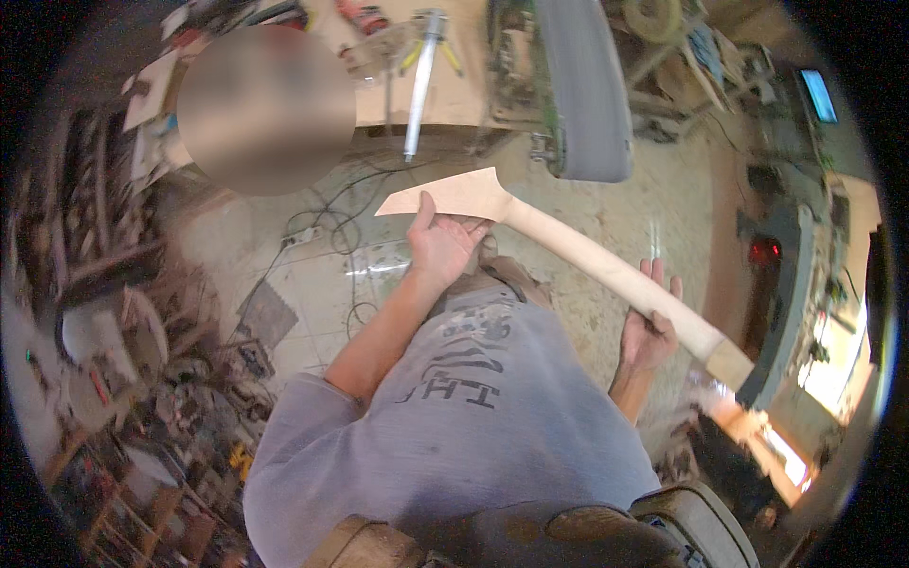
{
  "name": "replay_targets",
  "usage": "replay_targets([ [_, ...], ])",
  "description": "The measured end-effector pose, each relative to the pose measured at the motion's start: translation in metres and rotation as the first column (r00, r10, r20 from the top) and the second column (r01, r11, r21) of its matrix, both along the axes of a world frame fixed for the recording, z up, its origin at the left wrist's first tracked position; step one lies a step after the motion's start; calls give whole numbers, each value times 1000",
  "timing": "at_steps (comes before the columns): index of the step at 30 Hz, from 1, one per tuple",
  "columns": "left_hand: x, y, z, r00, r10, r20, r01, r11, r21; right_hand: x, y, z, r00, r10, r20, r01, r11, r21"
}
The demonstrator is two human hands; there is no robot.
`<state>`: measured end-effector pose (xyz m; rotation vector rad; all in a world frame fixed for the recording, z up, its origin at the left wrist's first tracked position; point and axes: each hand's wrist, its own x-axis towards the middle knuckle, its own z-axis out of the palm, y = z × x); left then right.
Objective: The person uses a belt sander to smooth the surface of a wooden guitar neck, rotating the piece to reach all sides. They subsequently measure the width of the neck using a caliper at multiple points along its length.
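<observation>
A pale, unfinished wooden guitar neck (587, 251) slants across in front of my body, its pointed headstock at the left and its thicker heel end at the lower right. My left hand (443, 248) holds the headstock from below, the thumb laid against its face and the fingers partly hidden behind it. Near the heel, my right hand (649, 336) cradles the neck, thumb on one side and fingers extended past the other. The heel end comes close to a dark machine edge (767, 355) at the right; whether they touch I cannot tell.
A belt sander (587, 104) with a broad grey belt stands ahead. Left of it, a silver tube on legs (423, 95) sits at a workbench (473, 90). Cables (331, 213) trail over the tiled floor. Cluttered shelves (104, 218) line the left side.
</observation>
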<state>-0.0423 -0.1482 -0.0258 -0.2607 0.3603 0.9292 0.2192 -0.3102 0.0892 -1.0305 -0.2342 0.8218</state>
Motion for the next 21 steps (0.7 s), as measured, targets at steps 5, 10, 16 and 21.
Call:
replay_targets([
  [5, 4, -57, 16, 963, -177, -202, 194, 979, 67, -20, 11, -61, 906, 246, -345, -143, 944, 299],
  [10, 31, -67, 26, 935, 158, -317, -191, 979, -77, -22, 13, -106, 633, 722, -278, -616, 688, 383],
  [16, 33, -91, 34, 810, 359, -464, -398, 917, 14, -11, 0, -137, 346, 872, -346, -833, 455, 314],
  [21, 35, -104, 42, 791, 425, -441, -427, 899, 99, -9, -14, -144, 256, 882, -396, -856, 397, 332],
])
